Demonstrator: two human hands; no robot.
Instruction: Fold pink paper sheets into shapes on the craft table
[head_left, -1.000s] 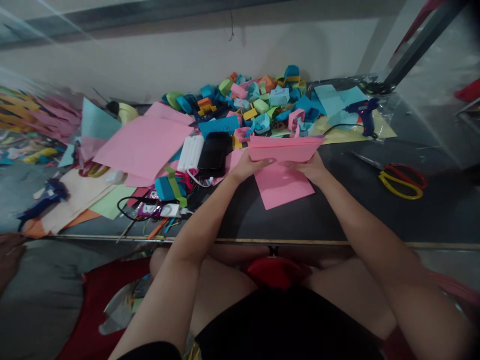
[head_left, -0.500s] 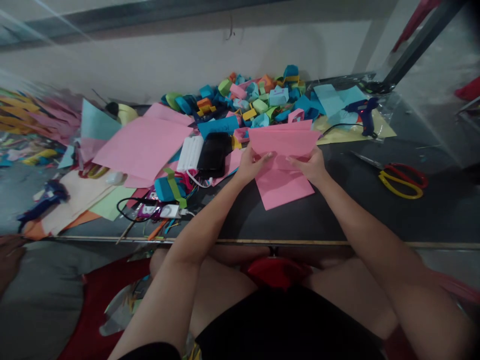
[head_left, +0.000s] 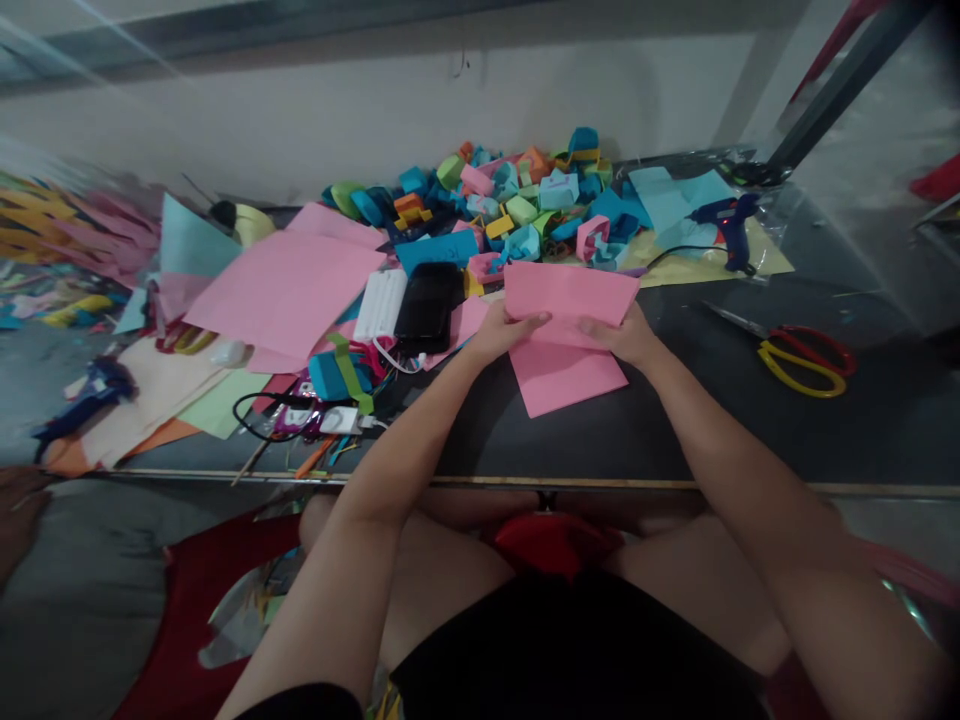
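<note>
A folded pink paper sheet (head_left: 571, 290) is held up between my two hands. My left hand (head_left: 510, 330) grips its left edge, thumb laid across the front and fingers behind. On the right edge, my right hand (head_left: 621, 335) pinches it in the same way. Under it, another pink paper piece (head_left: 566, 380) lies flat on the dark table (head_left: 720, 430). Scissors (head_left: 799, 355) with one red and one yellow handle rest to the right of my right hand. A black phone (head_left: 427, 310) and a white power bank (head_left: 380, 305) lie left of my left hand.
Small colourful folded paper pieces (head_left: 517, 205) are heaped along the wall. A blue glue gun (head_left: 731, 230) lies back right, another glue gun (head_left: 86, 400) far left. Large pink sheets (head_left: 292, 290) spread across the left side. Another person's hand (head_left: 19, 510) shows at the left edge.
The upper flap of the held pink paper has come down and together; its two top edges now nearly line up. Both hands stay at about the same place on its sides.
</note>
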